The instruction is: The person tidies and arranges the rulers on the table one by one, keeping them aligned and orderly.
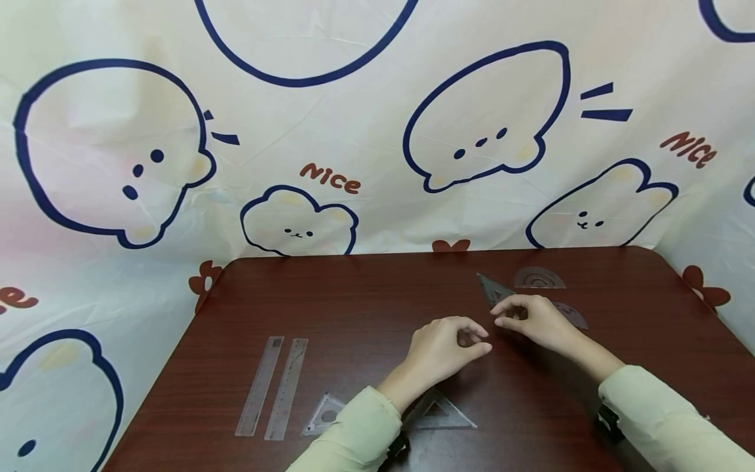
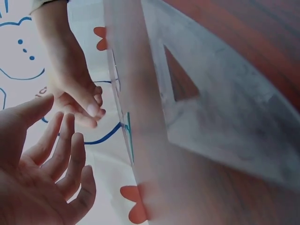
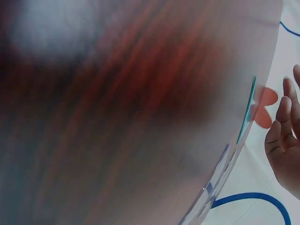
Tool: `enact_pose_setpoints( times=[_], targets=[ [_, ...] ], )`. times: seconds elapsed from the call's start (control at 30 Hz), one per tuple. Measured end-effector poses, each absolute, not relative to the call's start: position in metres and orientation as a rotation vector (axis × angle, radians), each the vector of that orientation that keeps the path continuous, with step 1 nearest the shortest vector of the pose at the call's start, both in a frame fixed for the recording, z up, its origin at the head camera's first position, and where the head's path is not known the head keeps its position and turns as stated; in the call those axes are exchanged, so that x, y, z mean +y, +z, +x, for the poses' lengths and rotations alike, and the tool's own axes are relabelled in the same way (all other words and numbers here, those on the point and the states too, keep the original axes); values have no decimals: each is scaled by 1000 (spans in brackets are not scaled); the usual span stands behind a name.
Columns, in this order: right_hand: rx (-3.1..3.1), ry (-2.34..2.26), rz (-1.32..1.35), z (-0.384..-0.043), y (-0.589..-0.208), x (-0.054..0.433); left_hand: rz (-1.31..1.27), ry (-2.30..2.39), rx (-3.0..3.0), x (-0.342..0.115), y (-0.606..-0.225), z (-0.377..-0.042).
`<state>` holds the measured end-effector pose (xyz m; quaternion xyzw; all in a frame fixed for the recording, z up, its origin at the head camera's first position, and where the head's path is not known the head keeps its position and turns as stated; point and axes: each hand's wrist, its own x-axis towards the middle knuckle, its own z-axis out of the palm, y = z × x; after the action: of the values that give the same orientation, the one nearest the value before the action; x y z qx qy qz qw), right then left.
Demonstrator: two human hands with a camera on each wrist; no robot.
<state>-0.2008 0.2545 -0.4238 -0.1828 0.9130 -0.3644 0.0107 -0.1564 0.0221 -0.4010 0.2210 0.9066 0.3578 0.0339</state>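
A dark reddish-brown wooden bench (image 1: 330, 308) with rounded corners fills the lower part of the view. Behind and around it hangs a cream cloth backdrop (image 1: 366, 118) printed with navy-outlined cartoon animals, orange flowers and the word "Nice". The light is soft and even.

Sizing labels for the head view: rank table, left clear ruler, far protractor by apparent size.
1. Table, by far the largest.
2. Left clear ruler, long and narrow.
3. Far protractor, smallest, though it lies farther from the camera, so its true size against the ruler is unsure.
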Motion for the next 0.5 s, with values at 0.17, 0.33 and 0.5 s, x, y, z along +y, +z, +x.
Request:
enact_pose_setpoints(
  times=[0.17, 0.33, 0.5],
  targets=[
    [2871, -1125, -593, -210, -426, 259, 634, 1163, 2788, 33, -400, -158],
    [2875, -1119, -586, -221, -425, 263, 536, 1220, 2789, 43, -399, -159],
    [2861, -1125, -583, -230, -423, 265, 416, 1313, 2774, 52, -398, -162]
  ],
)
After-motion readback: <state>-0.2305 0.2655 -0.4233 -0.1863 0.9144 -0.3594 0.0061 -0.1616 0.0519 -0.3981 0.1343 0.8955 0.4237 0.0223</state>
